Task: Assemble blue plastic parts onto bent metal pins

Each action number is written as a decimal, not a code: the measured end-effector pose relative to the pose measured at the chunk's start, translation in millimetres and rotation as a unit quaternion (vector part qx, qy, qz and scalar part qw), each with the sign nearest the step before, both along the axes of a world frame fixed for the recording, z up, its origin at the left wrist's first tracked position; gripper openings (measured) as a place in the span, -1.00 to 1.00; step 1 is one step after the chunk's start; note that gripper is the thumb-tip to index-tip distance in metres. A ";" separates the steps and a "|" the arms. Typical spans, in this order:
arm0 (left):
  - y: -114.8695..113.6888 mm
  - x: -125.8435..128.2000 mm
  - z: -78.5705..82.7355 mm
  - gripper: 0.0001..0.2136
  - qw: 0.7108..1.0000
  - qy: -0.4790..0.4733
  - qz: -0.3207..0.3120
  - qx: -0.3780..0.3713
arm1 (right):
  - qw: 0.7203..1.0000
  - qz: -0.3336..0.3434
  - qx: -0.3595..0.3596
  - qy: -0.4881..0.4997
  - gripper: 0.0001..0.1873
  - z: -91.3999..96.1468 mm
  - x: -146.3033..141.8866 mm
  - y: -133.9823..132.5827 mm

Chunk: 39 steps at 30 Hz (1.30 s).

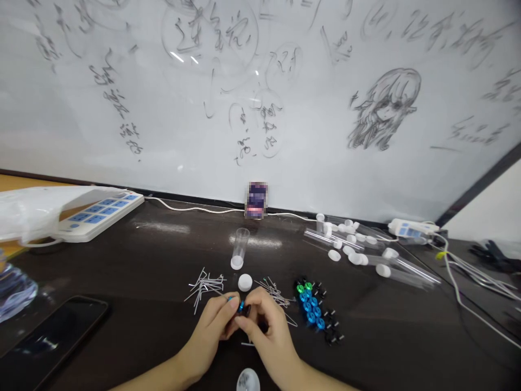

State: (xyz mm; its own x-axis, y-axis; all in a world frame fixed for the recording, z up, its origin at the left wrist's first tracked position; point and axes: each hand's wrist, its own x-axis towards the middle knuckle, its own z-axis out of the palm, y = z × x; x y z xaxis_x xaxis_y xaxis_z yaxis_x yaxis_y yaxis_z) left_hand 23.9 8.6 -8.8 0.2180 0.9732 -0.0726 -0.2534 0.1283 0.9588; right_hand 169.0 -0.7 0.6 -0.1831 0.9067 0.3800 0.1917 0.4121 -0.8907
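Note:
My left hand (207,332) and my right hand (272,330) meet low in the middle, just above the dark table. Between their closed fingertips is a small blue and black part (241,306), partly covered by the fingers. Beyond the hands stand a white cap (245,282) and a transparent plastic tube (241,243) with a white end. Thin bent metal rods (205,283) lie left of the hands, and more metal rods (277,293) lie to the right. Farther right are blue round parts (311,307), two green ones (304,287) and small black pieces (334,328).
Loose tubes and white caps (354,258) lie at the back right. A power strip (101,217) and a dark phone (52,339) are at left. Another phone (256,200) leans on the whiteboard (195,125). A whitish rounded object (248,380) sits at the front edge.

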 end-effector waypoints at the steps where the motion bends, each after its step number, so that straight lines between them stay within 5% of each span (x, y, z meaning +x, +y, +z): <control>1: 0.6 -0.1 -0.1 -0.60 1.000 -0.002 -0.001 -0.002 | 1.000 -0.003 0.006 0.006 -0.81 -0.5 -0.2 -0.1; 9: -0.7 0.1 0.3 -0.56 0.999 0.002 -0.033 0.041 | 0.994 0.055 -0.092 0.021 -0.57 -3.6 0.4 2.5; 16: 0.1 0.4 -1.0 -0.59 1.000 -0.004 -0.010 0.003 | 0.999 0.008 -0.044 0.000 -0.78 0.1 0.1 -0.9; 25: 0.0 1.0 -1.5 -0.55 0.997 0.021 -0.034 0.068 | 0.992 0.047 -0.111 0.032 -0.51 -6.1 0.3 2.1; 32: 2.8 1.9 0.9 -0.60 1.000 0.007 -0.018 0.007 | 0.999 -0.005 -0.033 0.006 -0.79 -1.0 0.2 2.1; 39: 0.7 0.3 -1.3 -0.55 0.997 0.029 -0.039 0.067 | 0.994 0.041 -0.099 0.019 -0.54 -9.0 0.8 3.1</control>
State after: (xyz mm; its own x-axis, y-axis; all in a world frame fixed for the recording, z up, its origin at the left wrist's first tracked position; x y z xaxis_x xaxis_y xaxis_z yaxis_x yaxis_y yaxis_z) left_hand 24.2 9.4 -10.1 0.2923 0.9554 0.0417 -0.1913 0.0157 0.9814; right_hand 169.8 2.5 -8.4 -0.2481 0.9472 0.2031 0.1289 0.2401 -0.9621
